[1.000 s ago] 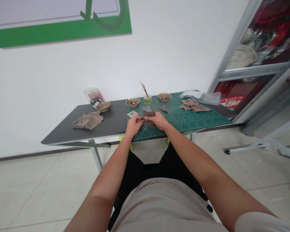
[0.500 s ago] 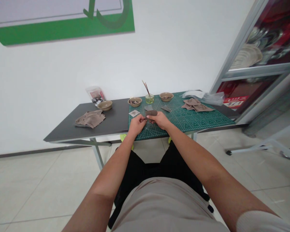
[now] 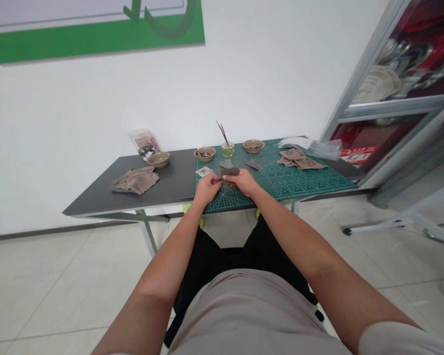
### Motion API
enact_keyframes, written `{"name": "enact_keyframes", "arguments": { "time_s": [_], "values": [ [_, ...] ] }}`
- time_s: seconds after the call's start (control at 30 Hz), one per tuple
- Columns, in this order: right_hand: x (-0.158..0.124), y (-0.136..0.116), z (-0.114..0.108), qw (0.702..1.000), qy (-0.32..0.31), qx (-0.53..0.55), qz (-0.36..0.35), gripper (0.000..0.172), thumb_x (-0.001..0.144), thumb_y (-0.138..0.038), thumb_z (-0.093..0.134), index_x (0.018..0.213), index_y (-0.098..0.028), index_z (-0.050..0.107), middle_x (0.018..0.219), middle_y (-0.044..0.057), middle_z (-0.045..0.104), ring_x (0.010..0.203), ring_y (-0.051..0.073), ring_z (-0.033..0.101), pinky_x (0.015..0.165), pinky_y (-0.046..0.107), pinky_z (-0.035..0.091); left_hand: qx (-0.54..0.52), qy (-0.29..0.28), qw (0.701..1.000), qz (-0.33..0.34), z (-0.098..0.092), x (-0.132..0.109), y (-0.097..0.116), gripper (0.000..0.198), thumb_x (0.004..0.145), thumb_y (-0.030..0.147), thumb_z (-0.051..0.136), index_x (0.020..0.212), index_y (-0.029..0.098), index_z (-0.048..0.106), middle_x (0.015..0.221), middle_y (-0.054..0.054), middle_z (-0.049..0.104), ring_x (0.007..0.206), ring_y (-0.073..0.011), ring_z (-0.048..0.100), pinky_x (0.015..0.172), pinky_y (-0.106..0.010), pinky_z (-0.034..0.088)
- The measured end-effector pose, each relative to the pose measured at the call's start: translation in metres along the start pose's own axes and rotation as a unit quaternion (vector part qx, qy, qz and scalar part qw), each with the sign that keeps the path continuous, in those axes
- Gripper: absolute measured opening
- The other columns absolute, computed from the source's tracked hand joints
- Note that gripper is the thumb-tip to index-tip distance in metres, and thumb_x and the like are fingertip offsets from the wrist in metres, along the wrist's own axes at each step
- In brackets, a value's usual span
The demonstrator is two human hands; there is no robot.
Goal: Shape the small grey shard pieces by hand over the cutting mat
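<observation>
In the head view, a dark brown rounded lump (image 3: 230, 171), perhaps clay, is held over the green cutting mat (image 3: 281, 180). My right hand (image 3: 246, 182) is wrapped around it from the right. At the lump's left end my left hand (image 3: 207, 189) is closed, with thumb and fingertips pinched together; what they hold is too small to make out. Just beyond the hands lie a pale square card (image 3: 204, 171), a grey flat piece (image 3: 226, 163) and a darker grey flat piece (image 3: 253, 164).
Along the back stand a bowl of small pieces (image 3: 204, 154), a glass jar with thin sticks (image 3: 228, 149) and another bowl (image 3: 253, 146). A brown cloth (image 3: 136, 180) and a bowl (image 3: 158, 159) are left; another cloth (image 3: 299, 159) and plastic bag (image 3: 325, 149) are right.
Both hands stay together at the brown lump, with only a slight shift of the fingers. The whole view has moved slightly.
</observation>
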State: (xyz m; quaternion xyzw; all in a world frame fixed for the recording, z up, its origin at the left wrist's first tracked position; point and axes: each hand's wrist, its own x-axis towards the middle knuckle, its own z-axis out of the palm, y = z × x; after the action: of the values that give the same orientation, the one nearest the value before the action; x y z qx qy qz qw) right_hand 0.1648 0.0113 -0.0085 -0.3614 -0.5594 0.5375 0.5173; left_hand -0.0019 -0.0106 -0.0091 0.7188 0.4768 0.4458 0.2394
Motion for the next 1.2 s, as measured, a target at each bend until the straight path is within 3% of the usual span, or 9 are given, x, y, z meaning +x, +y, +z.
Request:
{"name": "enact_keyframes", "arguments": {
  "time_s": [0.13,0.47,0.63,0.77,0.97,1.2],
  "values": [
    [0.0007,0.0012,-0.0002,1.0,-0.004,0.002,0.006,0.036,0.055,-0.039,0.082,0.075,-0.013,0.069,0.06,0.0,0.063,0.053,0.012,0.052,0.053,0.026,0.043,-0.01,-0.011,1.0,-0.005,-0.0005,0.0017,-0.001,0.017,0.077,0.03,0.06,0.068,0.02,0.05,0.06,0.004,0.055,0.058,-0.0119,0.048,0.058,-0.025,0.036],
    [-0.0013,0.0015,0.0029,0.997,0.018,-0.067,-0.035,0.03,0.065,-0.042,0.075,0.065,-0.015,0.061,0.051,-0.003,0.052,0.047,0.009,0.042,0.047,0.024,0.03,0.076,0.009,0.996,0.044,0.0021,-0.0045,0.0042,0.016,0.078,0.023,0.057,0.065,0.019,0.047,0.058,0.006,0.046,0.057,-0.0104,0.041,0.058,-0.024,0.031],
    [0.0028,0.0079,0.0033,0.996,0.041,-0.067,-0.039,0.033,0.065,-0.044,0.076,0.063,-0.016,0.058,0.05,-0.003,0.052,0.047,0.009,0.043,0.048,0.025,0.032,0.099,0.001,0.994,0.054,0.0035,-0.0061,0.0081,0.015,0.078,0.022,0.057,0.066,0.019,0.048,0.06,0.004,0.051,0.058,-0.0113,0.043,0.059,-0.025,0.033],
    [0.0006,0.005,0.0025,0.998,0.043,-0.027,-0.038,0.035,0.064,-0.047,0.077,0.068,-0.016,0.061,0.053,-0.002,0.056,0.048,0.011,0.047,0.047,0.025,0.035,0.062,0.031,0.997,0.017,0.004,-0.0057,0.0062,0.015,0.078,0.026,0.059,0.069,0.02,0.049,0.061,0.004,0.053,0.057,-0.0114,0.045,0.058,-0.024,0.034],
    [-0.0009,0.0026,-0.0006,1.0,-0.022,0.011,-0.017,0.039,0.059,-0.043,0.083,0.08,-0.013,0.069,0.062,0.0,0.064,0.054,0.012,0.055,0.054,0.025,0.046,0.031,0.031,0.999,0.0,0.0024,-0.0042,0.0026,0.018,0.078,0.027,0.06,0.067,0.02,0.047,0.06,0.005,0.051,0.057,-0.0104,0.044,0.058,-0.024,0.034],
    [0.0011,0.0014,0.0002,0.999,-0.04,0.024,0.028,0.039,0.057,-0.041,0.085,0.081,-0.013,0.071,0.068,0.004,0.069,0.059,0.014,0.06,0.059,0.028,0.051,0.031,0.038,0.999,0.011,0.0022,-0.0047,0.0009,0.022,0.079,0.032,0.061,0.067,0.019,0.047,0.059,0.006,0.047,0.057,-0.0101,0.041,0.057,-0.025,0.031]
  ]
}}
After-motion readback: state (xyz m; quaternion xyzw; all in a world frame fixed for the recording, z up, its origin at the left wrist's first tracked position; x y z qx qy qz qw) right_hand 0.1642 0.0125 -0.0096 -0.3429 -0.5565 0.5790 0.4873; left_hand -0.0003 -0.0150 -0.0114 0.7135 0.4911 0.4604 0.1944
